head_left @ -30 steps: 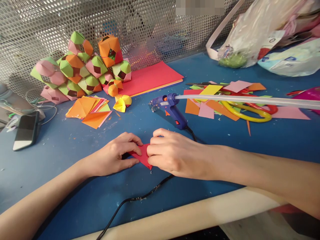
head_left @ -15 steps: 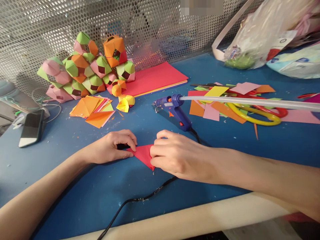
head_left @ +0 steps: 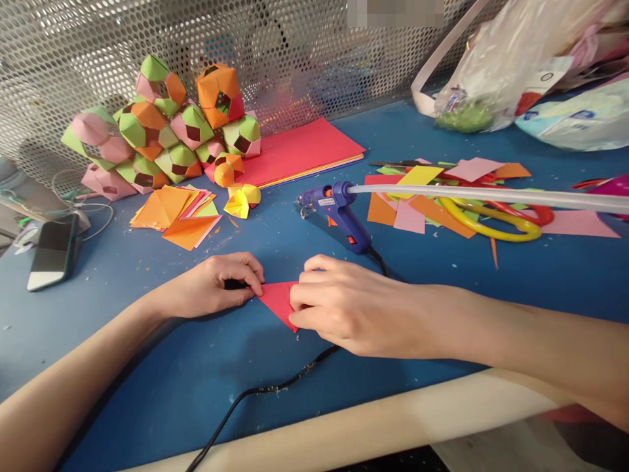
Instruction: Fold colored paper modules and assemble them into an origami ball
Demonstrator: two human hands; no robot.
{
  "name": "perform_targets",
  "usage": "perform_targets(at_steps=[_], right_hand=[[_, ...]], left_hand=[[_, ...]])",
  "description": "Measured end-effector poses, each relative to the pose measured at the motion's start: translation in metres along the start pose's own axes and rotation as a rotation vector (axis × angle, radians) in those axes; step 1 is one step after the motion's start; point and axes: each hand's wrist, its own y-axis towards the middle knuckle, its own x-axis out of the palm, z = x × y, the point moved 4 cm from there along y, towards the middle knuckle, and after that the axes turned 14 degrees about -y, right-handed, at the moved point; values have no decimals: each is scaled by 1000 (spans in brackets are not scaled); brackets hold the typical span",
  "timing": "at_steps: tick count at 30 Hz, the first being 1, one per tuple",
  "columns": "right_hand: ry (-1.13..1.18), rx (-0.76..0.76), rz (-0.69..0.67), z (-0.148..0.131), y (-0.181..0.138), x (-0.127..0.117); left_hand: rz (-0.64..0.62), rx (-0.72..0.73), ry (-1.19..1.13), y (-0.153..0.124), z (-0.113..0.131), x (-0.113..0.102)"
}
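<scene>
A small red sheet of paper [head_left: 278, 301], folded into a triangle, lies on the blue table between my hands. My left hand [head_left: 227, 286] pinches its left corner, thumb and fingertips together. Curled over its right side, my right hand [head_left: 339, 307] grips the paper and hides that end. Just beyond my right hand lies a blue hot glue gun [head_left: 339, 211] with a long white glue stick [head_left: 466, 194] out of its back. Its black cord [head_left: 265, 389] passes under my right arm.
Folded-paper modules [head_left: 147, 131] are stacked by the perforated metal panel [head_left: 304, 59]. Nearby are orange paper squares [head_left: 162, 208], a red sheet stack [head_left: 309, 147] and a phone [head_left: 53, 252]. Paper scraps and yellow-handled scissors [head_left: 491, 226] lie right, plastic bags [head_left: 491, 78] behind.
The whole view has shifted slightly, so things appear a little further left. Both hands keep nearly the same hold on the red paper.
</scene>
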Motion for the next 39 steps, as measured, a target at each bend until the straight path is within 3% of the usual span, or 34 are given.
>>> perform_targets(at_steps=[7, 16, 23, 39], right_hand=[[61, 2, -71, 1, -4, -7], [120, 6, -54, 6, -4, -4], [116, 97, -73, 12, -4, 0], [102, 21, -136, 1, -9, -5]], left_hand=[[19, -4, 25, 0, 4, 0], [52, 12, 61, 0, 12, 9], [59, 22, 69, 2, 10, 10], [82, 22, 81, 3, 10, 11]])
